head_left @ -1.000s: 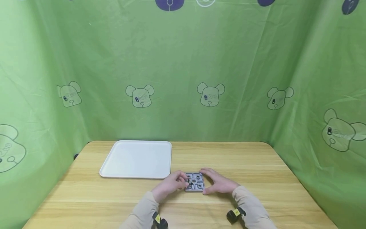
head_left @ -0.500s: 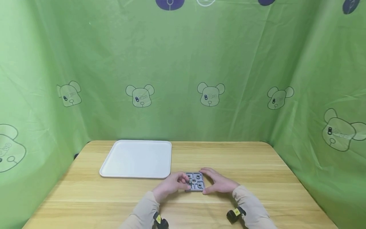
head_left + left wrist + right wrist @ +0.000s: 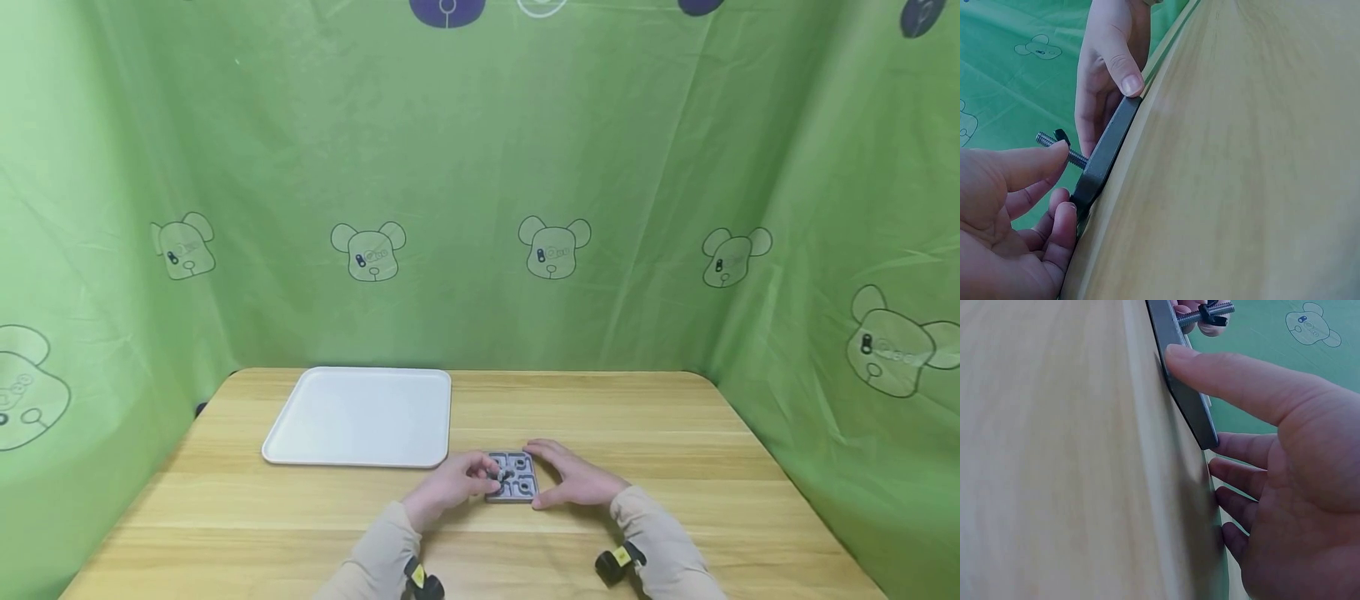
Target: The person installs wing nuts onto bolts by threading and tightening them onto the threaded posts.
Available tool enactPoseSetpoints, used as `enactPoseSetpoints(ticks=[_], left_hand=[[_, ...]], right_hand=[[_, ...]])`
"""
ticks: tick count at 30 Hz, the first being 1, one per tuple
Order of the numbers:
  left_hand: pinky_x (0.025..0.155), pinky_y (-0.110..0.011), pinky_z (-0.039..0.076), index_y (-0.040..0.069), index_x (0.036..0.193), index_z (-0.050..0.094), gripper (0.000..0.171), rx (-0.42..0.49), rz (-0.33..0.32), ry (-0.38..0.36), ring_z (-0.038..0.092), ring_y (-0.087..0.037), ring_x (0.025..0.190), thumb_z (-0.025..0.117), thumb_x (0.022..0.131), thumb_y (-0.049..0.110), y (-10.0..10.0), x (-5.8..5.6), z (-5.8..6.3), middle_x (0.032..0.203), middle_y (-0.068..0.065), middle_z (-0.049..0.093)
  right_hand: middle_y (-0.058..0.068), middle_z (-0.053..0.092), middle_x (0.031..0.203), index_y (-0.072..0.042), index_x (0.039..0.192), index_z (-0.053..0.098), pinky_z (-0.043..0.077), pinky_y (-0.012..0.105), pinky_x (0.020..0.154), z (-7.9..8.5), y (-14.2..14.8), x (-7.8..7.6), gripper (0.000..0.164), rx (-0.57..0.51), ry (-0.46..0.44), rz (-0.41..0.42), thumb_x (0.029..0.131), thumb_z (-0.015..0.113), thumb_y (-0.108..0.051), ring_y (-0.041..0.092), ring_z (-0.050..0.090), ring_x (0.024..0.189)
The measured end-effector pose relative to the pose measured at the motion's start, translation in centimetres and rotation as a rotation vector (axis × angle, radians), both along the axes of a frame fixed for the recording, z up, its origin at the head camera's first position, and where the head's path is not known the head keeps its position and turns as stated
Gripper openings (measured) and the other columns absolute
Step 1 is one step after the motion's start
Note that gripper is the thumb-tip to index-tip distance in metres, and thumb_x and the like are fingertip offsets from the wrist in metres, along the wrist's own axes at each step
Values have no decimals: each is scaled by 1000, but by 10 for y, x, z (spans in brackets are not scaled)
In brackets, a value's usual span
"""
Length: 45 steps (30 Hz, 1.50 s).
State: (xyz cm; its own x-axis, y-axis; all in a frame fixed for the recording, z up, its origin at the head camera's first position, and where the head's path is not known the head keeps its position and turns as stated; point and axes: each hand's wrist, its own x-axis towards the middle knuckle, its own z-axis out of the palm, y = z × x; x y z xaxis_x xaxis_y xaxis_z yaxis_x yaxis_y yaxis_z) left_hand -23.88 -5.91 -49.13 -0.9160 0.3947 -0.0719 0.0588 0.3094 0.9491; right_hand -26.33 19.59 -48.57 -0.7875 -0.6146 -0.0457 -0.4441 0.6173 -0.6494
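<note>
A square grey metal plate (image 3: pixel 528 480) with round holes and raised ribs lies flat on the table. From its left part rises a threaded bolt (image 3: pixel 1077 159), and a black wing nut (image 3: pixel 1062 135) sits partway along the thread. My left hand (image 3: pixel 447 485) pinches this wing nut between thumb and finger, its other fingers curled near the plate's left edge. On the opposite side my right hand (image 3: pixel 582 482) grips the plate, thumb on the near right corner and fingers at the far one. The bolt's foot is hidden in the head view.
A white tray (image 3: pixel 360 417) lies at the back left of the wooden table (image 3: pixel 637 417). Green curtains (image 3: pixel 465 167) with bear outlines enclose the back and sides. Each sleeve carries a black strapped device (image 3: pixel 611 568) at the wrist.
The wing nut's wings point a different way, and my left thumb and fingers have shifted slightly around it. My right hand and the plate keep their place.
</note>
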Motion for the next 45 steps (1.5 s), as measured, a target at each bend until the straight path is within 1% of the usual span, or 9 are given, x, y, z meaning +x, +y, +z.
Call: enactPoseSetpoints(ticks=[7,11,21,26,30,32,35,40,45], left_hand=[[56,-21,39,8,105,67,19,-6,-12,3,47,-12,65,68,87,12,1,-1,-3,80,2,54],[57,-22,40,10,105,69,18,-15,-11,4,47,-13,65,66,88,12,1,-2,-3,79,2,55],[56,-23,39,10,107,68,17,6,-13,-25,46,-12,65,64,90,12,2,-1,-2,80,2,55],[60,-23,42,8,113,65,25,23,-17,-18,49,-13,70,65,89,11,-1,-1,0,82,0,55],[65,-24,43,5,118,61,31,70,-13,-40,51,-14,75,66,87,10,-5,-1,0,86,-2,55],[65,-24,42,3,117,59,32,98,-9,-65,51,-14,76,66,87,9,-6,-2,-1,87,-1,54],[66,-24,41,1,111,57,29,114,-9,-75,50,-14,76,67,85,8,-7,-3,-1,86,0,53],[71,-25,44,0,100,60,24,92,-19,-51,52,-14,80,71,81,8,-7,-3,-1,86,0,55],[76,-25,43,0,99,62,24,61,-28,-24,52,-14,82,73,79,8,-6,-3,0,88,-1,57]], right_hand=[[28,25,155,1,148,32,19,71,110,2,0,1,95,3,-1,3,75,79,-38,52,24,141],[28,25,155,1,148,32,19,71,110,4,-1,3,95,5,-4,-1,75,78,-38,52,24,141],[29,25,154,2,148,32,20,72,109,4,-1,3,94,-1,1,-3,75,78,-37,52,25,140],[28,26,155,1,148,32,20,71,109,4,-1,3,94,6,5,-8,75,79,-38,52,26,140],[28,27,154,1,147,33,21,71,109,4,-1,2,94,11,14,-6,75,79,-38,51,27,140],[28,27,154,1,147,33,21,70,109,3,-1,2,94,10,13,-4,75,79,-39,51,27,140],[28,27,154,1,148,33,21,70,109,3,-1,2,95,8,4,-3,75,79,-39,51,27,140],[27,25,155,0,148,32,20,70,110,3,-1,2,95,12,-6,-4,75,78,-40,51,25,141],[28,25,155,1,148,32,19,71,109,4,-1,2,95,-4,-11,0,75,79,-38,52,25,141]])
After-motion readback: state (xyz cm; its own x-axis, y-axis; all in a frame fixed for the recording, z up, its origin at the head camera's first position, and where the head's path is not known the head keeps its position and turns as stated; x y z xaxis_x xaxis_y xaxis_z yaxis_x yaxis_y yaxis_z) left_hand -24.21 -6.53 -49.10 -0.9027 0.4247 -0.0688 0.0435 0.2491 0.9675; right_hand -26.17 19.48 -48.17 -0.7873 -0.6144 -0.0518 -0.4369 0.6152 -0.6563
